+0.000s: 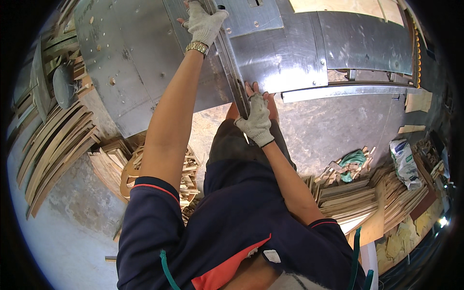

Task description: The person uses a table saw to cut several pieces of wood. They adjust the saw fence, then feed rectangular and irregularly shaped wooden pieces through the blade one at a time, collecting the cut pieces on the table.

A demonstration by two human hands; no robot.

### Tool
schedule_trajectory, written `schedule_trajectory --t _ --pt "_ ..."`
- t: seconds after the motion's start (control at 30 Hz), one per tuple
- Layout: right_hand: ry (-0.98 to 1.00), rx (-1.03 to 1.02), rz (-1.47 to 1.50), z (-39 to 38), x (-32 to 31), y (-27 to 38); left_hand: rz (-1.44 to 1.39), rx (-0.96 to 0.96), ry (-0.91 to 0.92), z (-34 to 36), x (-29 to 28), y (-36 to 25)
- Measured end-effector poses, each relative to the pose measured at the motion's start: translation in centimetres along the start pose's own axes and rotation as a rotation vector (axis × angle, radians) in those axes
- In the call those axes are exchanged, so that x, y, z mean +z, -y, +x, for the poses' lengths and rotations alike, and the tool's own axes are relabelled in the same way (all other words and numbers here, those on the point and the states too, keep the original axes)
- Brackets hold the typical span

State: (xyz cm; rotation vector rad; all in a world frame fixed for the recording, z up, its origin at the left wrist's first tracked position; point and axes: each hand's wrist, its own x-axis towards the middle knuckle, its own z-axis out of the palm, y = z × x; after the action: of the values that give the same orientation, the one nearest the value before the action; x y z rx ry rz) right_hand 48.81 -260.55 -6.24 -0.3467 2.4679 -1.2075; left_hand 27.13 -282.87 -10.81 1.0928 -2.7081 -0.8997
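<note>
A long dark metal bar (226, 58) with a groove lies across a grey steel machine table (154, 63), running from the top edge toward my body. My left hand (204, 24), in a pale fingerless knit glove, lies on the table beside the bar's far part. Its thumb is spread toward the bar, and the frame's top cuts off some fingers. Against the bar's near end rests my right hand (257, 118), gloved the same way. Its bare fingers stretch forward onto the table's near edge. Neither hand visibly wraps around anything.
A metal rail (345, 92) runs along the table's right front. Curved wooden strips (58, 154) are stacked at left. More wood strips (353, 200), a white sack (405, 164) and green cloth (354, 158) lie at right. Cut wood pieces (189, 176) sit near my left arm.
</note>
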Motion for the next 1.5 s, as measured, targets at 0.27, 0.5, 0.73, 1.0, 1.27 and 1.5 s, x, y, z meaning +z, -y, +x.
schedule_trajectory --t 0.27,0.5,0.73,1.0,1.27,1.5 --pt "0.013 -0.001 -0.003 0.0 -0.2 0.0 -0.171 0.021 0.064 -0.2 -0.9 -0.3" --pt "0.045 0.04 0.025 -0.1 -0.4 0.2 -0.112 0.022 0.038 -0.2 -0.5 0.2" --pt "0.023 0.018 -0.005 -0.2 -0.2 0.1 -0.095 0.062 -0.029 -0.2 0.1 0.1" --pt "-0.239 -0.125 0.201 6.0 -1.4 -0.1 -0.093 0.11 -0.087 -0.7 0.0 -0.1" --pt "-0.276 -0.404 0.08 11.6 -0.8 -0.8 -0.008 0.096 -0.101 -1.0 -0.9 -1.1" --pt "-0.198 -0.371 0.033 11.3 -1.2 -0.8 0.008 0.15 -0.162 -1.1 -0.8 -1.0"
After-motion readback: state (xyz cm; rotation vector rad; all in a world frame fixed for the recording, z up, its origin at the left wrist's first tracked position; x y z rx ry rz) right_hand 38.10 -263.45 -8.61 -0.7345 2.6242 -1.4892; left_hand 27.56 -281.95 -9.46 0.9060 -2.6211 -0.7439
